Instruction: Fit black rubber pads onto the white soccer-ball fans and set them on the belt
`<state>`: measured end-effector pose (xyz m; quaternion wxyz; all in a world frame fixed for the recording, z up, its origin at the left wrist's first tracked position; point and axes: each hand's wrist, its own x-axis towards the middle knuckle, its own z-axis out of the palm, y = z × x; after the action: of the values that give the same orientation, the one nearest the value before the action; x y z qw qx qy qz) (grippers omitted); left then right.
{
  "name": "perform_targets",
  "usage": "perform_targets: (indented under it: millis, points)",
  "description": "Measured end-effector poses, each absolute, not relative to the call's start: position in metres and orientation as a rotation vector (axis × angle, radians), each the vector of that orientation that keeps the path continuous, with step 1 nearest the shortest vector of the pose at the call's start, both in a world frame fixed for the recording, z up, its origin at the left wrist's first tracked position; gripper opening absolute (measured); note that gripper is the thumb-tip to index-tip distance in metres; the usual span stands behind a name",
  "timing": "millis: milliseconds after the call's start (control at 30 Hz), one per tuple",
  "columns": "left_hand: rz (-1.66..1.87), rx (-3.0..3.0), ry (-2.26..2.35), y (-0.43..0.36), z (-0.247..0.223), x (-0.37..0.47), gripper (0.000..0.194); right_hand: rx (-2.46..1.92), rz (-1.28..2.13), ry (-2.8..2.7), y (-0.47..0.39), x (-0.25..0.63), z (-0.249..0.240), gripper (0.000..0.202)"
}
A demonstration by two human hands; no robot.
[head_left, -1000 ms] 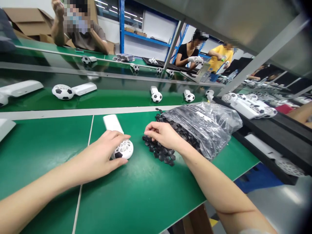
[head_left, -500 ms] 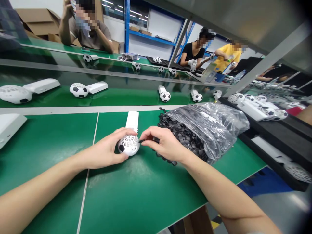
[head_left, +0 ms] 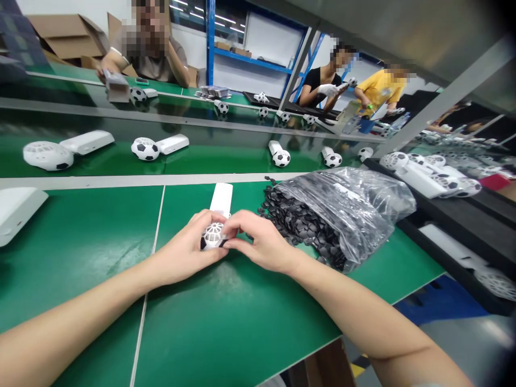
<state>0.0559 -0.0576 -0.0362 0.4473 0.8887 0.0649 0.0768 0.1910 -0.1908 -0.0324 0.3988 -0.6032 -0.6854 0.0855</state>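
Note:
My left hand (head_left: 189, 242) is closed around the football-shaped end (head_left: 213, 234) of a white device, its thumb along the near side and fingers over the far side. The device's white flat body (head_left: 221, 198) points away from me on the green table. Against the ball's right side, my right hand (head_left: 256, 239) pinches with thumb and forefinger. A black piece (head_left: 221, 244) shows at the thumb tip, partly hidden by the fingers. Right of that hand, many small black pieces (head_left: 298, 217) spill from a clear plastic bag (head_left: 355, 199).
Beyond the table's pale edge strip, several football-ended devices (head_left: 145, 149) lie on a green conveyor belt (head_left: 226, 153). A black tray (head_left: 443, 215) of similar devices stands at the right. Another white device (head_left: 20, 212) is at the left edge. Several people work across the belt.
My right hand has moved left, bringing the black piece against the ball. The left thumb has shifted right along it. Devices on the belt have moved right. A person opposite has lowered a box.

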Motion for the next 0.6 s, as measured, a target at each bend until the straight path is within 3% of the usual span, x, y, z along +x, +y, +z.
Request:
perform_targets:
  millis: [200, 367, 500, 600]
  points:
    - [0.167, 2.120, 0.162, -0.058, -0.037, 0.053, 0.037, -1.569, 0.717, -1.279, -0.185, 0.194, -0.042, 0.048]
    - [0.161, 2.123, 0.157, -0.060, -0.039, 0.052, 0.035, -1.440, 0.841, -1.165, -0.183, 0.188, -0.050, 0.041]
    - [0.247, 2.223, 0.133, -0.059, -0.038, 0.055, 0.032, -1.496, 0.750, -1.254, -0.181, 0.192, -0.048, 0.038]
    - [0.230, 2.233, 0.182, -0.057, -0.037, 0.056, 0.035, -1.735, 0.563, -1.340, -0.183, 0.207, -0.039, 0.026]
